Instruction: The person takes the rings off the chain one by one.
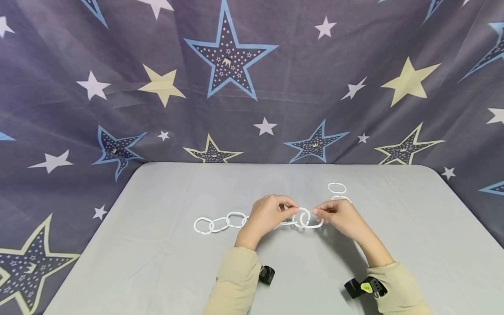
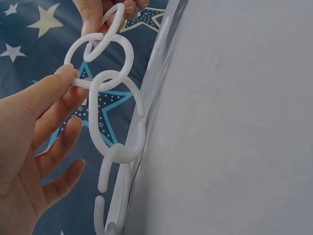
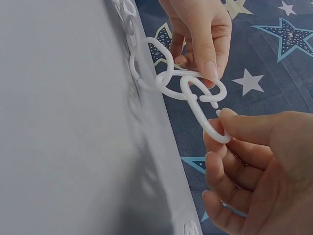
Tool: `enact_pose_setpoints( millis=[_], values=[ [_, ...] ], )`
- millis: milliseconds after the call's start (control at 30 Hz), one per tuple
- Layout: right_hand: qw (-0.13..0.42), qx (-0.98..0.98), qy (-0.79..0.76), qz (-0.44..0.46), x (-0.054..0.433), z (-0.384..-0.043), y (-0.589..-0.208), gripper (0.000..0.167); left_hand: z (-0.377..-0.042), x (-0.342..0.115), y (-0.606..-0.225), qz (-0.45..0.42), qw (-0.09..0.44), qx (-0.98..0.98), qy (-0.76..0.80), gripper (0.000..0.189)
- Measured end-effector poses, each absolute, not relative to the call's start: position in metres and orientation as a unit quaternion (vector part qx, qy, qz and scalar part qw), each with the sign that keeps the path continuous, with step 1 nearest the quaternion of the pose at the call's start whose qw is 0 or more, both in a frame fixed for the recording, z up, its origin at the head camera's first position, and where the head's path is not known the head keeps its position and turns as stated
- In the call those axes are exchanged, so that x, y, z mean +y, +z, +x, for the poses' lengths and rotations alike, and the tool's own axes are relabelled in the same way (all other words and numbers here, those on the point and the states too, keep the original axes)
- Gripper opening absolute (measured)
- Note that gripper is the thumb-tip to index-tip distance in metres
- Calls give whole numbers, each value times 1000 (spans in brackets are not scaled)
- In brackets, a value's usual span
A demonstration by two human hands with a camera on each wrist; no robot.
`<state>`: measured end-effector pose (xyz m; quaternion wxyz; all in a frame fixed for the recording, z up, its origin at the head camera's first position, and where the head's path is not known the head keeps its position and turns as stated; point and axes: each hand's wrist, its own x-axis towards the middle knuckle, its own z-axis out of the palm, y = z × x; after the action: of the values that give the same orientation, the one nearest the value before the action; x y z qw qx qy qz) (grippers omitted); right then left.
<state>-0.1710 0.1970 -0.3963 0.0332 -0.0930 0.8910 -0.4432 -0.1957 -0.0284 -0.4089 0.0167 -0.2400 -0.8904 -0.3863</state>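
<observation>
A chain of white plastic C-shaped links [image 1: 236,213] runs across the grey table, and its right end is raised between the hands. My left hand [image 1: 269,214] pinches one link [image 2: 128,54] between thumb and forefinger, its other fingers spread loosely. Facing it, my right hand [image 1: 341,217] pinches the chain's end link [image 3: 200,113] with thumb and fingertips. In the right wrist view this end link passes through the left hand's link, and a small gap shows in each. Further links hang below in the left wrist view. In the head view the left hand hides part of the chain.
Two loose white links lie behind the right hand: a whole-looking oval [image 1: 337,183] and one partly covered by that hand [image 1: 341,197]. Black wrist devices [image 1: 267,275] sit at both sleeves. A star-patterned cloth [image 1: 291,105] hangs beyond the table's [image 1: 138,245] back edge.
</observation>
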Motion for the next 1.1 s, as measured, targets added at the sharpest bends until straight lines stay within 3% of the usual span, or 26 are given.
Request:
enact_pose_setpoints(
  millis=[667, 1100],
  values=[
    [101, 877, -455, -116, 198, -172, -399, 20, -196, -28, -413, -242, 33, -899, -363, 9],
    [98, 881, -450, -106, 203, -174, -399, 20, -199, -25, -413, -249, 41, -899, -359, 8]
  ],
)
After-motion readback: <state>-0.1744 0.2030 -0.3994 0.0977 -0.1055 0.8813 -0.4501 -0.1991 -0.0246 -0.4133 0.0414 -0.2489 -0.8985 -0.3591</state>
